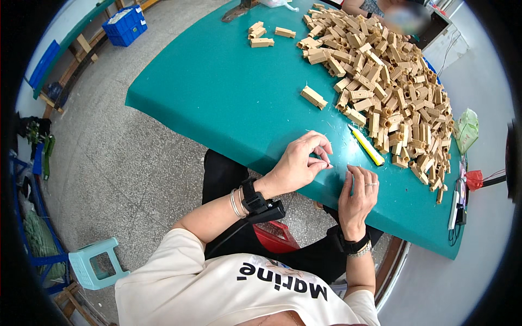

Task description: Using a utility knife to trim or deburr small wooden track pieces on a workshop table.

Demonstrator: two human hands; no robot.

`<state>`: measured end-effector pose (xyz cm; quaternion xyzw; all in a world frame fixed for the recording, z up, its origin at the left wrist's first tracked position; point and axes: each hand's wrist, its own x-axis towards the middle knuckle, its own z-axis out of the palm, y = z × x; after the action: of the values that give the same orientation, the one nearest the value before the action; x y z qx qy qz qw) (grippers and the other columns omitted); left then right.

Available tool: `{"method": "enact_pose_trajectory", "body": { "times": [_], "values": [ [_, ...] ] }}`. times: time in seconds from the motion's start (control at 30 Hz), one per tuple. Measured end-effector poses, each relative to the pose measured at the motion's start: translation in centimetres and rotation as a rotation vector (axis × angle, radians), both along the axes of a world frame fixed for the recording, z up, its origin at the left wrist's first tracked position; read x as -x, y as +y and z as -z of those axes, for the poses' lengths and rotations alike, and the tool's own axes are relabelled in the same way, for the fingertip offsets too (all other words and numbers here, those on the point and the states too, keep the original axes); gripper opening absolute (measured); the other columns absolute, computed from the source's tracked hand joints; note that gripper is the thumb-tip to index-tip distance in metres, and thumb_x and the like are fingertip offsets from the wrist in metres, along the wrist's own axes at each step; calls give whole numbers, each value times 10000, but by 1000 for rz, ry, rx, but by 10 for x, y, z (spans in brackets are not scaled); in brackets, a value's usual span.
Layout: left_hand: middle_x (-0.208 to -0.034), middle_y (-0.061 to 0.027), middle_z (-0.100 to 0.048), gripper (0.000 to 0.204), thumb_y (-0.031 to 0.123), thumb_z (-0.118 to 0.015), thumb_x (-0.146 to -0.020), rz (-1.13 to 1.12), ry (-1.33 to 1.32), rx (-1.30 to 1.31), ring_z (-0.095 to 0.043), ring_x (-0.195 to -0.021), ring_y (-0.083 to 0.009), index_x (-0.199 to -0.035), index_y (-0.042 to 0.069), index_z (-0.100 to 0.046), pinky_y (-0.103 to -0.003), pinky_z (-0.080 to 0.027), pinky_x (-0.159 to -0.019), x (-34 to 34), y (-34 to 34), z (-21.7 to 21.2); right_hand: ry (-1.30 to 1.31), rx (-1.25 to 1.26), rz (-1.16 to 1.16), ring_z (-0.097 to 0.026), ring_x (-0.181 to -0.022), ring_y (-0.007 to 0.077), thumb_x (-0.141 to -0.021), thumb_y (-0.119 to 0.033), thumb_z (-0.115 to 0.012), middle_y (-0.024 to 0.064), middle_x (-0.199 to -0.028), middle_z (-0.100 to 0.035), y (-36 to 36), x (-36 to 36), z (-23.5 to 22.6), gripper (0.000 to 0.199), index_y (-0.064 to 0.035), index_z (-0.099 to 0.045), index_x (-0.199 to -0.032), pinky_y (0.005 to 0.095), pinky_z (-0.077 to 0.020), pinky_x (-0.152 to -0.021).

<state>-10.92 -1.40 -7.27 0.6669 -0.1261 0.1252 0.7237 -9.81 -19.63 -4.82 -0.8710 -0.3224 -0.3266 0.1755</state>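
My left hand is over the table's near edge, thumb and forefinger brought together. A tiny dark spot shows at their tips, too small to name. To its right, my right hand has its fingers bent and the thumb close against the forefinger; whatever may be between them is hidden. Just beyond both hands lies a yellow utility knife, apart from them. A single light-brown block-shaped piece lies farther off. Behind the knife rises a large heap of similar hollow-ended pieces.
The green table curves around me. Several loose brown pieces lie at its far side. Another person's arm shows behind the heap. A power strip borders the right edge. On the floor at left are a pale stool and blue crate.
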Motion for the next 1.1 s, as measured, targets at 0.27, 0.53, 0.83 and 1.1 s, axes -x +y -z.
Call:
{"method": "enact_pose_trajectory", "body": {
  "times": [0.27, 0.53, 0.83, 1.1],
  "values": [
    [-1147, -101, -503, 264, -168, -630, -808, 6, 10, -13, -607, -937, -143, -1025, -40, -553, -292, -601, -842, 1, 0, -3, 27, -21, -26, -598, -841, 279, -775, -43, -732, 84, -863, -632, 4, 0, 1, 180, -42, -615, -912, 393, -462, -773],
    [-1139, -95, -511, 255, -163, -628, -808, 21, 13, -9, -608, -935, -137, -1017, -37, -555, -290, -599, -845, 2, 1, -6, 32, -38, -30, -595, -832, 285, -802, -23, -692, 93, -855, -625, 8, -1, 3, 123, -39, -608, -890, 394, -459, -766],
    [-1147, -94, -510, 263, -165, -628, -801, 24, 2, -21, -605, -945, -137, -1017, -33, -560, -290, -597, -852, 2, 1, -4, 25, 48, -180, -575, -826, 291, -819, -68, -703, 104, -862, -609, 1, 5, -2, 153, -30, -571, -887, 400, -448, -758],
    [-1118, -78, -509, 295, -155, -621, -807, 60, 41, 36, -612, -946, -149, -1053, -14, -541, -267, -574, -826, 1, 5, -3, 40, 40, -177, -606, -973, 289, -804, -17, -685, 111, -1082, -645, 13, 2, 5, 327, -40, -667, -1131, 428, -477, -871]
  ]
}}
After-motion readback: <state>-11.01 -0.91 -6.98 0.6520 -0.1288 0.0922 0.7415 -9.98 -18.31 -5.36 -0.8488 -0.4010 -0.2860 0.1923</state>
